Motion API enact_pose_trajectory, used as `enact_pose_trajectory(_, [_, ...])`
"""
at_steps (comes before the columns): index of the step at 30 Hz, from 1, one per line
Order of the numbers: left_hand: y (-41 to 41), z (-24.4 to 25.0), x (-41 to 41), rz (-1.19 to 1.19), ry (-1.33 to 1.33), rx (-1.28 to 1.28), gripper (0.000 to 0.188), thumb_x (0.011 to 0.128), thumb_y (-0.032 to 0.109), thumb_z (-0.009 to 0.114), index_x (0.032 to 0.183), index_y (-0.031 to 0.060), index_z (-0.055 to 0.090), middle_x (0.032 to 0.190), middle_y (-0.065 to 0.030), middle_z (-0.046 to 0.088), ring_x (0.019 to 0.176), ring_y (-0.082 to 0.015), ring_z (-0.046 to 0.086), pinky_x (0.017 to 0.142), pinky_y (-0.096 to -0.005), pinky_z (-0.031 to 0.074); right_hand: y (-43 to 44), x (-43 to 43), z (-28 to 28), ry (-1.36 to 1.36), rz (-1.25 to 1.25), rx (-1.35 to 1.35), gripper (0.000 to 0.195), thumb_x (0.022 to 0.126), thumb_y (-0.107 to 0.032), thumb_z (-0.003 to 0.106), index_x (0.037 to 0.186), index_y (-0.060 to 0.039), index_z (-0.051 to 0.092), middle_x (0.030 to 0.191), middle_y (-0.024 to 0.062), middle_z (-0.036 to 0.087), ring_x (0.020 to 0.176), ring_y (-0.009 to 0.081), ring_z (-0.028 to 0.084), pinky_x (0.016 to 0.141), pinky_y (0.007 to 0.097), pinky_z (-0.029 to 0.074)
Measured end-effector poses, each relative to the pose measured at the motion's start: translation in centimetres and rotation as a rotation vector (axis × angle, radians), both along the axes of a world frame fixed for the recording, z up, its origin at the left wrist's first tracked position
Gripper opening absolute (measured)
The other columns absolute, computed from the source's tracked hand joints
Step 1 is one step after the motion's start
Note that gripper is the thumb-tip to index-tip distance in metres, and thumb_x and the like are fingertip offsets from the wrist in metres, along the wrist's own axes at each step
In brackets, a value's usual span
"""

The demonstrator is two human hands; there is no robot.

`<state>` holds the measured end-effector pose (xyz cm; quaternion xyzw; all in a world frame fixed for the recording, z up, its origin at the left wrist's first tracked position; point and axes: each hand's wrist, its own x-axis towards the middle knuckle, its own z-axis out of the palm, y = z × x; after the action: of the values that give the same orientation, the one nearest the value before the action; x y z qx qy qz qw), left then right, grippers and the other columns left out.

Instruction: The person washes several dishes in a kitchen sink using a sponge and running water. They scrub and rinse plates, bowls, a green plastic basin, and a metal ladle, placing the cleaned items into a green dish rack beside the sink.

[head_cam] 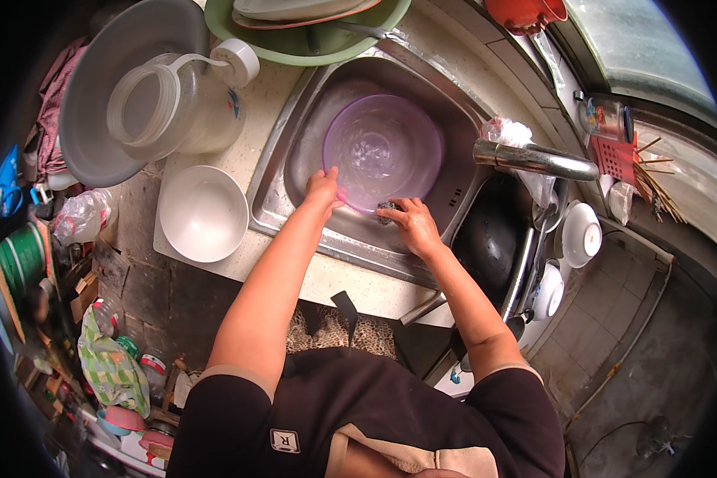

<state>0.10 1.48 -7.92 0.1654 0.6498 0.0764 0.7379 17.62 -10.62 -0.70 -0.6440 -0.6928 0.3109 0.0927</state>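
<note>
A translucent purple plastic basin (388, 149) sits in the stainless steel sink (302, 128). My left hand (324, 190) grips its near left rim, the thumb on top. At the near right part of the rim, my right hand (413, 222) pinches a grey mesh scrubber (386, 213), which looks like steel wool, against the basin. The basin's inside looks wet and shiny. Left of the sink, a white bowl (203, 214) rests on the counter's corner.
The metal faucet (535, 160) reaches over the sink's right side. A black wok (493, 239) and white bowls (581, 235) lie to the right. A green basin (305, 51) holding plates stands beyond the sink; a large plastic jar (209, 113) and grey basin (89, 113) are at left.
</note>
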Motion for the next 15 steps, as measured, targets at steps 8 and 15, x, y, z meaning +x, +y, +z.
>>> enact_pose_trajectory(8, [0.7,0.4,-0.5,0.013,0.039,0.04,0.06,0.098,0.055,0.035,0.124,0.0036,0.054,0.109,-0.0128,0.061,0.09,-0.0218,0.06,0.082,-0.0387,0.047,5.5,-7.4,-1.5,0.223,-0.199,0.161,0.032,0.078,-0.001,0.067,0.103,-0.0196,0.073,0.113,0.0106,0.059,0.102,0.0303,0.057,0.087,0.0371,0.048])
enact_pose_trajectory(15, [1.1,0.8,-1.3,0.287,-0.097,-0.093,0.066,0.097,0.062,0.028,0.121,0.0074,0.055,0.106,-0.0077,0.058,0.094,-0.0212,0.054,0.088,-0.039,0.044,6.1,-6.7,-1.5,0.129,-0.109,0.13,0.034,0.08,-0.006,0.064,0.112,-0.0173,0.068,0.129,0.0148,0.053,0.107,0.0334,0.055,0.09,0.0397,0.048])
